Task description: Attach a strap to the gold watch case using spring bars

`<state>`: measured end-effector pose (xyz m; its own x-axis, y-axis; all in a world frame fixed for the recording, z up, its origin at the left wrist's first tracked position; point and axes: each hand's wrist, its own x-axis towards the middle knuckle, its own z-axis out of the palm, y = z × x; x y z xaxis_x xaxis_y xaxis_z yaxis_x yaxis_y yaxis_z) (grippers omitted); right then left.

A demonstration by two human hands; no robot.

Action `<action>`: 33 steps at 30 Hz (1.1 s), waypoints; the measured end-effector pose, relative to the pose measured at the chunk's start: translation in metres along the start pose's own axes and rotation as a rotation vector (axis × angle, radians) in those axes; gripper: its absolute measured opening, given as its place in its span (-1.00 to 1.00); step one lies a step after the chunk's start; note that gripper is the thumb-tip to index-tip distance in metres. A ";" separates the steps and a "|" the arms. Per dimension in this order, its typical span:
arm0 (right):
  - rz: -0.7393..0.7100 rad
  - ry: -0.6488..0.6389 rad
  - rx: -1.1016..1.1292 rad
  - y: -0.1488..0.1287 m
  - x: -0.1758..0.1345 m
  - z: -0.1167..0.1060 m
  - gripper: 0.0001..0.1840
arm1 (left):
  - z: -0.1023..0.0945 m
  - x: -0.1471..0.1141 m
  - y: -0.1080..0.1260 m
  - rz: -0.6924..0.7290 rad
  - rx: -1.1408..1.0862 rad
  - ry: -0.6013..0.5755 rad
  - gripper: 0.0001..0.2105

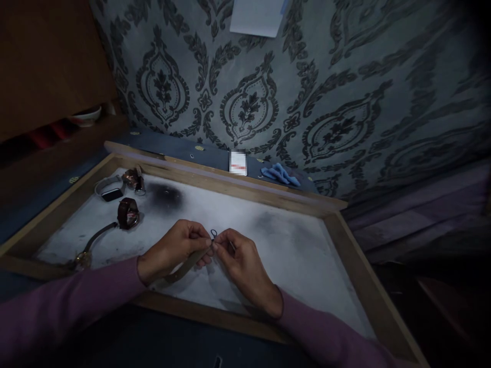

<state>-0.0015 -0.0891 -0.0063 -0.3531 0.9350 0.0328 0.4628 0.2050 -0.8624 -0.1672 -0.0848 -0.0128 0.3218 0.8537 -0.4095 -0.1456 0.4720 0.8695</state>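
Over the middle of a shallow wooden tray, my two hands meet, fingertips nearly touching. My left hand is closed on a brown watch strap, whose lower end hangs toward the tray's front side. With thumb and fingers, my right hand pinches the strap's upper end. A small dark loop sticks up between the fingertips; it is too small to tell whether it is a keeper loop or a buckle. Whether a watch case is on the strap is hidden.
Left in the tray lie a grey-banded watch, two watches close together, a dark-strapped watch and a gold-coloured watch. Behind the tray are a small white box and a blue cloth, before a patterned wall.
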 end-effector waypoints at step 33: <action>-0.087 -0.243 -0.666 0.002 0.004 0.008 -0.91 | -0.014 -0.004 0.013 -0.063 -0.040 0.035 -0.84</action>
<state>-0.0086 -0.0867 -0.0123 -0.5471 0.8319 -0.0930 0.7954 0.4821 -0.3673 -0.1838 -0.0792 -0.0033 0.2990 0.8286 -0.4733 -0.1635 0.5331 0.8301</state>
